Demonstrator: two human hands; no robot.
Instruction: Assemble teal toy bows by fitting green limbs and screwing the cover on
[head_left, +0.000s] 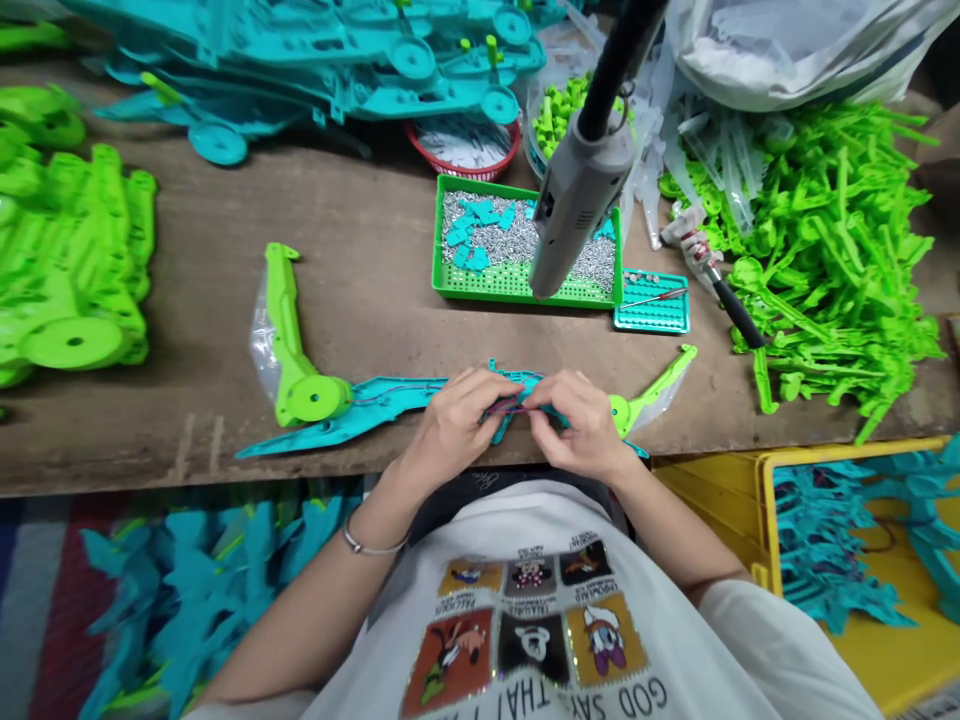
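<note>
A long teal plastic wing-like frame [390, 396] lies along the table's front edge, with a bright green arm piece [285, 330] and clear blade at its left end. A smaller green arm [660, 390] with a clear blade is at its right end. Thin reddish-purple wires [512, 407] run along the frame to its middle. My left hand [459, 420] is closed there, fingertips pinching the wires. From the other side my right hand [579, 420] pinches the same wires, thumb and forefinger together. The fingers partly hide the frame's middle.
A green tray [480, 290] of screws and teal bits stands behind, beside a small teal tray [652, 318] with a screwdriver. A grey powered driver [581, 190] hangs above. Green parts [832, 270] pile right; teal frames [315, 60] stack behind. A yellow crate [765, 500] stands lower right.
</note>
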